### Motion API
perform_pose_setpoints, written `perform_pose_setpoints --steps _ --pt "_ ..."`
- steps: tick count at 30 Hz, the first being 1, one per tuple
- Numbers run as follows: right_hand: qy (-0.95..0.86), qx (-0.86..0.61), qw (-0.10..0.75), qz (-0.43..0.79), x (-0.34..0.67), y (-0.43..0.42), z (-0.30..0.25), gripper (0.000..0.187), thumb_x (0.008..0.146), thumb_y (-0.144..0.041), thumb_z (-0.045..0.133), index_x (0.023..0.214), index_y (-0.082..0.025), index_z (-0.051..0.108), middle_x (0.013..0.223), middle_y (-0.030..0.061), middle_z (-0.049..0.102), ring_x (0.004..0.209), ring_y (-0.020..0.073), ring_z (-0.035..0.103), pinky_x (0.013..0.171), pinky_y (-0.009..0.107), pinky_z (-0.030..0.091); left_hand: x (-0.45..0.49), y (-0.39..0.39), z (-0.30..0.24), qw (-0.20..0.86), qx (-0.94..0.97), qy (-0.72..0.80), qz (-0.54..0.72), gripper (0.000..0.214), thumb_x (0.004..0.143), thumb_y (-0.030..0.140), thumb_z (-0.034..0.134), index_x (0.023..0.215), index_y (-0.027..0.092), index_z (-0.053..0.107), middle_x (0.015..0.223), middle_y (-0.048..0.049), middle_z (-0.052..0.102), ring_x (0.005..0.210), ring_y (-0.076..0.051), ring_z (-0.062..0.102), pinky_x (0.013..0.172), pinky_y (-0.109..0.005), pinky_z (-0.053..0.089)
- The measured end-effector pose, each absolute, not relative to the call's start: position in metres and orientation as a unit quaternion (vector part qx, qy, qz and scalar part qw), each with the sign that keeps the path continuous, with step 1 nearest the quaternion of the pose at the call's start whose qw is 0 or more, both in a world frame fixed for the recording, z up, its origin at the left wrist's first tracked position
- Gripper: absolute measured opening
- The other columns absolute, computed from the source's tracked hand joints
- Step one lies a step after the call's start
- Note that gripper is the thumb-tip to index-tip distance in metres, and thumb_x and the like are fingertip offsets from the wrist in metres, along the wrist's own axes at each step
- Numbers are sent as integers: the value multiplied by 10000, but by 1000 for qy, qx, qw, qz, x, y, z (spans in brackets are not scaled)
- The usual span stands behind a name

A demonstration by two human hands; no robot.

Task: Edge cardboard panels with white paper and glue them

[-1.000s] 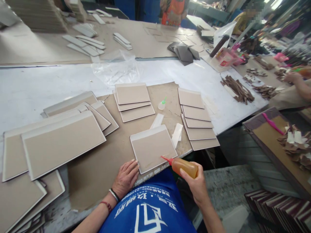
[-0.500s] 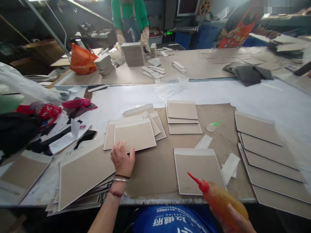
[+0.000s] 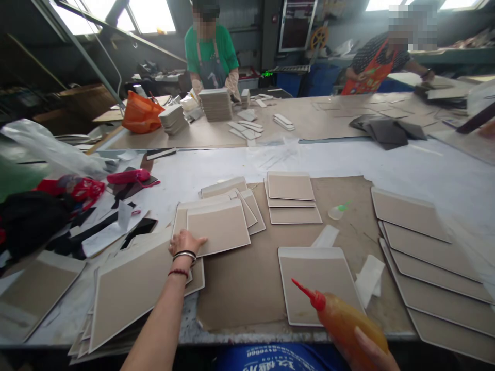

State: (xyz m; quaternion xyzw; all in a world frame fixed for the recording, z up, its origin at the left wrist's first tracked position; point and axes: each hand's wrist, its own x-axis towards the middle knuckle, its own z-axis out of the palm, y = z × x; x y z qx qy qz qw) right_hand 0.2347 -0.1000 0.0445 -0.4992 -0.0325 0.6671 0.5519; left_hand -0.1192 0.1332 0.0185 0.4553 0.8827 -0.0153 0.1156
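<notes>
My left hand (image 3: 185,246) rests palm down at the lower left corner of a beige board panel (image 3: 220,226), its thumb stretched out to the right. That panel lies on several overlapping ones, each with a pale strip along the far edge. Just below and left of the hand is a stack of larger panels (image 3: 127,288). My right hand (image 3: 373,350), partly cut off by the bottom edge, grips a squeeze bottle (image 3: 348,322) of amber liquid with a red nozzle. The nozzle tip hovers over a single panel (image 3: 309,273) in front of me.
Fanned panels (image 3: 429,257) lie at right, and a small stack (image 3: 292,188) at centre. White paper strips (image 3: 369,278) and a small green-tipped bottle (image 3: 338,210) are nearby. Scraps and bags (image 3: 88,190) crowd the left. Two people (image 3: 212,56) work across the table.
My view has tilted up. My left hand has moved left along the panel's near edge, and a panel corner now sticks out beside my wrist. The bottle has shifted slightly left.
</notes>
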Motion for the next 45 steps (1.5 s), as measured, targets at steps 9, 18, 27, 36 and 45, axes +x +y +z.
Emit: perform_pose_setpoints --steps 9,18,27,36,45 --pt "-43 -480 593 644 235 -104 53 329 722 -325 624 1033 -224 660 1182 92 584 1131 280 501 1027 422 290 -106 130 24 62 456 887 41 957 572 641 565 1301 78 306 1226 -274 430 1124 -427 398 820 -549 364" --pt "-38 -454 616 643 238 -105 52 357 733 -311 617 1070 -197 636 1187 103 581 1139 286 492 1036 456 263 -91 89 -7 -81 777 623 -48 449 806 153 389 1237 225 491 1272 -140 498 1191 -343 402 904 -520 343" --pt "21 -436 644 629 253 -114 56 345 704 -346 635 1013 -195 660 1130 103 619 1095 290 531 1023 464 280 -44 83 47 -152 870 419 212 581 824 71 358 1382 168 227 1273 -152 501 1208 -250 425 974 -416 377" --pt "73 -529 673 512 296 -142 47 364 619 -414 685 962 -294 658 1104 71 636 988 325 590 818 493 469 121 51 -16 6 931 327 163 499 823 38 302 1313 110 366 1262 -171 501 1239 -250 368 991 -429 389" --pt "125 -532 689 476 301 -140 48 365 591 -341 718 944 -278 647 1026 43 668 906 274 621 730 416 520 164 12 -77 82 918 372 111 473 772 -27 320 1210 75 466 1291 -215 457 1267 -275 319 984 -473 382"
